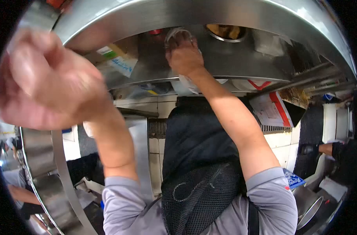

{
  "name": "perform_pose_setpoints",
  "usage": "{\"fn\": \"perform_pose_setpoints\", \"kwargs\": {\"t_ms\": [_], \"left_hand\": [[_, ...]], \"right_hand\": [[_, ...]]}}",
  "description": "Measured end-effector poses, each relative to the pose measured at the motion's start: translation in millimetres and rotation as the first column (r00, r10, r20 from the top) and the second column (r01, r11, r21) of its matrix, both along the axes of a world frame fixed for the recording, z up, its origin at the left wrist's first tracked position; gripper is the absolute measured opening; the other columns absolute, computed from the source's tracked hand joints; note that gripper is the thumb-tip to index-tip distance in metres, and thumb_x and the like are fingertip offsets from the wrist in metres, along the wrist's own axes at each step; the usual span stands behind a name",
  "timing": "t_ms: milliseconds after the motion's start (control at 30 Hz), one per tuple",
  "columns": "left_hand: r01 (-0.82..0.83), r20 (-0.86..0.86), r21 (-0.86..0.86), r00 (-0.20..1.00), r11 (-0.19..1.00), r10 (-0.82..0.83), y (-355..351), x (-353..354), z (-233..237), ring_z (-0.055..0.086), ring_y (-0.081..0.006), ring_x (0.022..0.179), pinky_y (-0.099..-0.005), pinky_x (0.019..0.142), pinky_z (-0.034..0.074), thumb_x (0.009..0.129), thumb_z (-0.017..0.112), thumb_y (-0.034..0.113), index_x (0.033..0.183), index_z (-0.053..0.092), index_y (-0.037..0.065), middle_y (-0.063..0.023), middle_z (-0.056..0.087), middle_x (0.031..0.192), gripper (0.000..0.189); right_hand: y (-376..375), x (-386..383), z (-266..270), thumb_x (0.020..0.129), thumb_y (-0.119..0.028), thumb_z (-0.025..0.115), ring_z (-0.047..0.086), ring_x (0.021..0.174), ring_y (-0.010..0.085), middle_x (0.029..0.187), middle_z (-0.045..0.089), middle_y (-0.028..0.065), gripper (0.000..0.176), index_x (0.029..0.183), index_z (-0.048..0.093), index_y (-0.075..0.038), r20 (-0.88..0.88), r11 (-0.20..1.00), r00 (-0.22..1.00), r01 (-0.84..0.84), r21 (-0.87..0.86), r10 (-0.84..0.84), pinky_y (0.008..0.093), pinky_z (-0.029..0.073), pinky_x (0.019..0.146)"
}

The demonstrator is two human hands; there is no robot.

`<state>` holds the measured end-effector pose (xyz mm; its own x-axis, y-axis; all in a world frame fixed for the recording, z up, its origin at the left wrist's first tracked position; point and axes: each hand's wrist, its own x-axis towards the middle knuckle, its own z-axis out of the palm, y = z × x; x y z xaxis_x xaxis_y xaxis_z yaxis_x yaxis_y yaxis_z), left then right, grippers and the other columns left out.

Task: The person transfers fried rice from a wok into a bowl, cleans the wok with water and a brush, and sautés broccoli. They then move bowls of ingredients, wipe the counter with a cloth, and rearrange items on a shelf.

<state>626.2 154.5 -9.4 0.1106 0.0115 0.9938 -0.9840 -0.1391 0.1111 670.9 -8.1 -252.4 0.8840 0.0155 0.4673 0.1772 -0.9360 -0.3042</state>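
Note:
My right hand point(185, 58) reaches onto a steel shelf point(151, 58). Its fingers are curled at a clear plastic container point(179, 31) with a rounded rim, and part of them shows through the plastic. Whitish material point(188, 84) hangs at the shelf's front edge below my wrist. My left hand point(49, 84) is raised close to the camera at the far left. Its fingers are curled in and partly blurred; whatever they may hold is hidden.
A metal bowl point(225, 37) with brownish-yellow contents stands right of my right hand, near a clear plastic bag point(267, 43). A labelled cardboard box point(118, 58) sits on the left. Below the shelf is a red-and-white box point(272, 109). Other people point(18, 188) are at the sides.

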Motion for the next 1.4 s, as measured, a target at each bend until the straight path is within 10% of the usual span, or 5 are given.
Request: {"fn": "perform_pose_setpoints", "kwargs": {"t_ms": [67, 133, 233, 467, 1400], "left_hand": [[-0.035, 0.007, -0.266, 0.999, 0.963, 0.038, 6, -18, -52, 0.044, -0.0154, 0.066, -0.0268, 0.052, 0.037, 0.088, 0.057, 0.006, 0.103, 0.045, 0.001, -0.0125, 0.052, 0.088, 0.019], [-0.526, -0.233, -0.205, 0.845, 0.825, 0.481, 24, -14, -130, 0.049, -0.0177, 0.085, -0.0296, 0.076, 0.045, 0.092, 0.064, 0.012, 0.111, 0.044, 0.001, -0.0103, 0.051, 0.101, 0.03], [-0.613, -0.73, 0.014, 0.534, 0.79, 0.427, 19, 6, -218, 0.046, -0.0261, 0.107, -0.0383, 0.095, 0.04, 0.085, 0.075, 0.023, 0.12, 0.04, -0.003, -0.0148, 0.045, 0.114, 0.057], [-0.702, -0.519, 0.336, 0.419, 0.628, 0.745, 33, 79, -246, 0.009, -0.0511, 0.14, -0.0603, 0.114, 0.011, 0.07, 0.084, 0.044, 0.143, 0.002, -0.017, -0.0396, 0.007, 0.149, 0.125], [-0.704, -0.562, 0.443, 0.264, 0.555, 0.784, 49, 63, -241, 0.028, -0.0501, 0.134, -0.0527, 0.111, 0.028, 0.071, 0.076, 0.053, 0.146, 0.015, -0.011, -0.0366, 0.021, 0.146, 0.116]], "right_hand": [[-3, 7, -1, 0.091, -0.03, 0.053, 0.035, 0.135, 0.0373, 0.137, 0.045, 0.0201, 0.045, 0.126, 0.056, -0.001, 0.002, 0.999, 0.999, -0.032, -0.015, 0.032, 0.0556, 0.029, 0.11], [-3, 7, -1, 0.092, -0.029, 0.052, 0.036, 0.134, 0.0374, 0.137, 0.045, 0.02, 0.044, 0.126, 0.056, -0.002, 0.026, 0.999, 0.999, -0.035, -0.033, 0.036, 0.0551, 0.03, 0.11], [1, 7, 5, 0.088, -0.026, 0.054, 0.04, 0.134, 0.0348, 0.138, 0.047, 0.0176, 0.045, 0.125, 0.056, -0.001, 0.011, 0.991, 1.0, -0.016, -0.129, 0.017, 0.0516, 0.027, 0.113], [0, 7, 13, 0.091, -0.019, 0.053, 0.041, 0.133, 0.0324, 0.135, 0.05, 0.0165, 0.035, 0.123, 0.058, -0.003, -0.007, 0.977, 0.983, -0.183, -0.113, 0.183, 0.0494, 0.032, 0.111], [39, 26, 2, 0.085, -0.019, 0.057, 0.057, 0.107, 0.0439, 0.118, 0.059, 0.0247, 0.037, 0.119, 0.058, -0.003, 0.068, 0.953, 0.968, -0.221, -0.208, 0.24, 0.0533, 0.043, 0.096]]}}
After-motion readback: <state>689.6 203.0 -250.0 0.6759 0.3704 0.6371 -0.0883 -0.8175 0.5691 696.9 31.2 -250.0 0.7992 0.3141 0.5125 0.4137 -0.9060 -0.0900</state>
